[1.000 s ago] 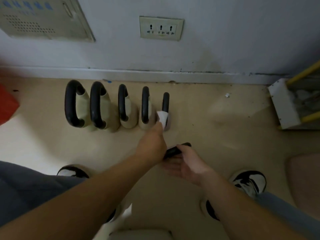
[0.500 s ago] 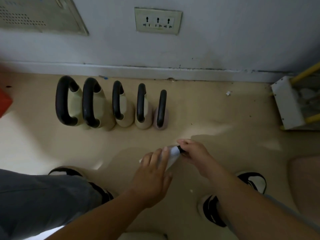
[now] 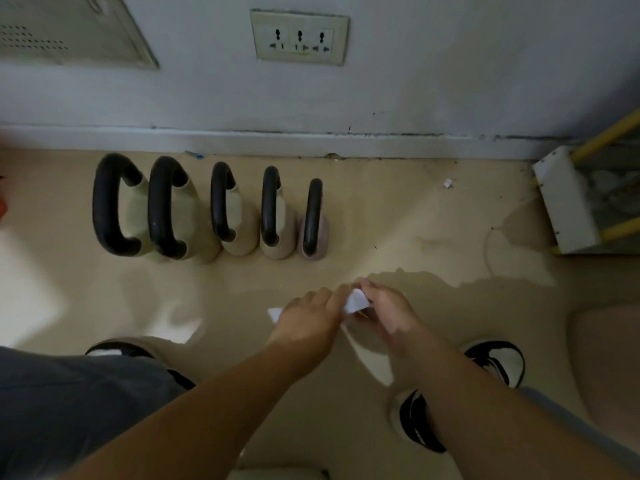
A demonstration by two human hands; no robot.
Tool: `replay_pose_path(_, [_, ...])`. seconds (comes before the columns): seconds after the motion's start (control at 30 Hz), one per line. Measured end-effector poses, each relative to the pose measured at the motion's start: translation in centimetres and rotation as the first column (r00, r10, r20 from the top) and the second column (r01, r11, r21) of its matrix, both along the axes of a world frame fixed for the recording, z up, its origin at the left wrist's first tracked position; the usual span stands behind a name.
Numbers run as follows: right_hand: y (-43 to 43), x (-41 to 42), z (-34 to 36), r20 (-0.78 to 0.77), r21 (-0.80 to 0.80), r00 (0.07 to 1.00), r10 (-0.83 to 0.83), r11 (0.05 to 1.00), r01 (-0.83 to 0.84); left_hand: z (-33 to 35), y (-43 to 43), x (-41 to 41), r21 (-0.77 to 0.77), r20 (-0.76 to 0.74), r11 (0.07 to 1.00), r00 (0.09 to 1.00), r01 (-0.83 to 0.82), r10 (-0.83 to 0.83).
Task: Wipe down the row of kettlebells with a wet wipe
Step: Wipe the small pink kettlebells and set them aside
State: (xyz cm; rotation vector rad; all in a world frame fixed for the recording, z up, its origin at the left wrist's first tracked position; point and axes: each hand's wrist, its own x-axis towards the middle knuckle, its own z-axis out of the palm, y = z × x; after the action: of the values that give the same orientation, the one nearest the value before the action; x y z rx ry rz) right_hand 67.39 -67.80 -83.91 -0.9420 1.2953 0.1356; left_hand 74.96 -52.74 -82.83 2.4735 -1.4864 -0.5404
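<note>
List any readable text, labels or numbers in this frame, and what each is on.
No text can be read in this frame.
socket plate: only pin holes show, no lettering legible.
wall panel: vent holes, any print too blurred to read.
kettlebells: no weight numbers or brand visible.
wet wipe: plain white, no print.
floor scrap: too small to tell.

Dim indoor light. Pale bright patches lie on the floor (image 3: 381, 220) at left and between the arms, seemingly from a source behind the person, whose broad shadow falls right of the hands. The kettlebells (image 3: 219, 202) show a faint sheen. Wide-angle distortion bows the skirting (image 3: 242, 142). The left hand (image 3: 308, 320), right hand (image 3: 388, 306) and wipe (image 3: 355, 301) are softly blurred.
</note>
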Motion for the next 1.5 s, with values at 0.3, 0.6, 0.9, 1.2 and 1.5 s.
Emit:
replay_pose_path(0.3, [0.2,0.6,0.4,0.061,0.068,0.996,0.065,0.995,-0.070,1.1,-1.9,-1.1,0.219,0.025,0.968,0.993,-0.122,0.120])
replay_pose_path(0.6, [0.3,-0.3,0.2,0.099,0.193,0.993,-0.065,0.980,0.044,0.5,-1.0,-0.5,0.101,0.018,0.994,0.999,0.031,-0.033])
replay_pose_path(0.9, [0.2,0.3,0.2,0.063,0.127,0.998,-0.002,0.992,-0.006,0.8,1.3,-0.2,0.147,0.053,0.989,0.999,0.002,-0.010])
replay_pose_path(1.2, [-0.4,-0.1,-0.2,0.068,0.251,0.995,-0.072,0.966,0.053,1.2,-5.2,-0.5,0.249,-0.007,0.968,1.000,0.026,-0.025])
replay_pose_path(1.5, [-0.1,0.6,-0.5,0.064,0.206,0.996,-0.055,0.978,0.041,-0.3,4.1,0.2,0.095,0.105,0.994,0.993,0.046,-0.056])
